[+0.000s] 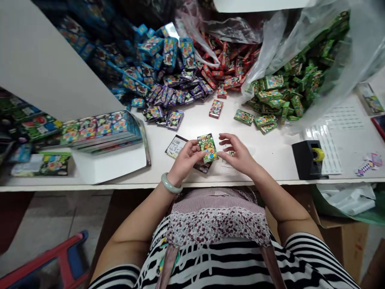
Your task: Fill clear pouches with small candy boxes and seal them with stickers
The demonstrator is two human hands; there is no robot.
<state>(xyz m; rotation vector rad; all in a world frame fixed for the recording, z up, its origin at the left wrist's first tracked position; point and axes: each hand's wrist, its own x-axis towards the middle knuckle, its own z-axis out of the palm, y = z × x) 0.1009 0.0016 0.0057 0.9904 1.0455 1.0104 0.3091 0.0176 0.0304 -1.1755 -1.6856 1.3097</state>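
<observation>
My left hand (186, 161) grips a small green printed box (207, 147) by its left edge, thumb on its front. At the box's right side is my right hand (236, 154), fingers apart; its thumb tip comes up close to the lower right corner, and I cannot tell whether it touches. Beneath the held box lies a flat dark package (177, 146) with a pale panel, partly covered by my left hand. Farther back on the table rest a red small box (216, 108), a green small box (244, 117) and a purple small box (175, 119).
Heaps of blue boxes (150, 46), purple boxes (180, 95), red boxes (225, 60) and green boxes (276, 94) spread across the back, some in clear plastic bags. A white carton (105, 164) with stacked packages stands left. A black tape dispenser (306, 160) sits right, near the table's front edge (270, 182).
</observation>
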